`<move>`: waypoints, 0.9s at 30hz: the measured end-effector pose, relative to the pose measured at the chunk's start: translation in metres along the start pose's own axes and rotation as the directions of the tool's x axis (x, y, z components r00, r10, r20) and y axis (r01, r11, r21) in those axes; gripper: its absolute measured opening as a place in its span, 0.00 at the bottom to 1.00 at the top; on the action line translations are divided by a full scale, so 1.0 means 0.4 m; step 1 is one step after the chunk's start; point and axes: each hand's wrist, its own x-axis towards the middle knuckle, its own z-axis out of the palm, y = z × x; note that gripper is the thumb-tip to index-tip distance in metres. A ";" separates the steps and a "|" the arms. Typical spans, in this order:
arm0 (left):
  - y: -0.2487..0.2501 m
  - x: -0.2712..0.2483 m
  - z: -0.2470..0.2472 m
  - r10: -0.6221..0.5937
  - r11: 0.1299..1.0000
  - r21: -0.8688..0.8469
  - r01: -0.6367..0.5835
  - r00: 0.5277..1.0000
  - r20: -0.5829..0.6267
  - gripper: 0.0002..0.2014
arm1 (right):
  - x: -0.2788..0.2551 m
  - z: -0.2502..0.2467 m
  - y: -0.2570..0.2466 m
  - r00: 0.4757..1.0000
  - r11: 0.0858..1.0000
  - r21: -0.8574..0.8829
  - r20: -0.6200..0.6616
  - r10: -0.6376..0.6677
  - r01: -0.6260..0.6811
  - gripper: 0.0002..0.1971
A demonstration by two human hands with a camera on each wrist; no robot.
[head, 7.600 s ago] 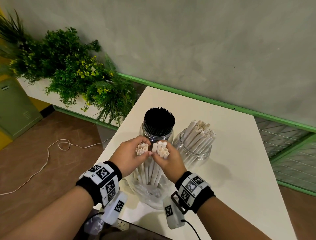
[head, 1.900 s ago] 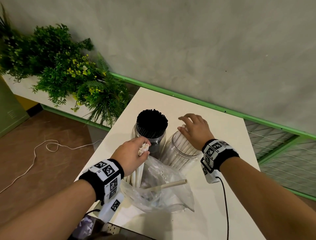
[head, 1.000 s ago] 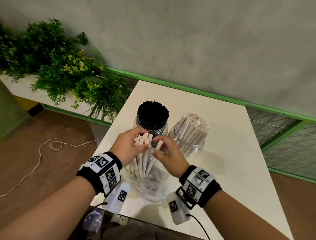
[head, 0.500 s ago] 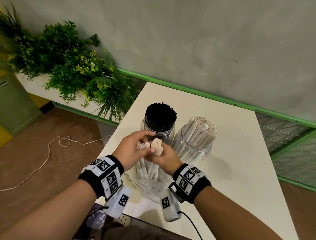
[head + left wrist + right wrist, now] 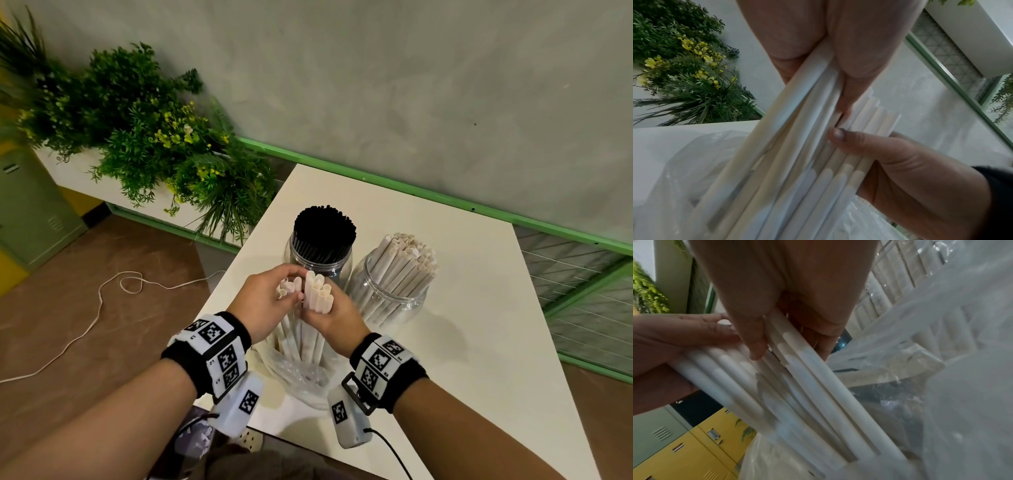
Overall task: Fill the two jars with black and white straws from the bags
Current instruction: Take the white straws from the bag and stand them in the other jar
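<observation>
My head camera looks forward and down over the table [image 5: 479, 325] from above. Each wrist camera sits close under its own palm, facing up along the fingers. All three views share the white straws [image 5: 320, 296] and the plastic bag [image 5: 684, 170]; each wrist view also catches the opposite hand.

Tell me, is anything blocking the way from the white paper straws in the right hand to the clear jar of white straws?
Nothing visible stands between. The right hand grips white paper straws, and the clear jar of white straws sits just beyond, mouth open but already crowded.
</observation>
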 end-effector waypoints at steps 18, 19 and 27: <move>-0.012 0.027 0.011 -0.004 0.988 0.154 -0.001 0.999 0.035 0.07 | -0.044 -0.034 -0.074 0.888 0.904 -0.240 -0.218 -0.405 0.354 0.38; -0.010 0.027 0.012 -0.003 0.987 0.160 -0.003 0.999 0.036 0.07 | -0.043 -0.035 -0.075 0.879 0.895 -0.251 -0.219 -0.422 0.368 0.36; -0.002 0.028 0.014 -0.021 0.995 0.103 0.016 0.999 0.040 0.09 | -0.034 -0.062 -0.055 0.902 0.926 -0.232 -0.251 -0.352 0.297 0.25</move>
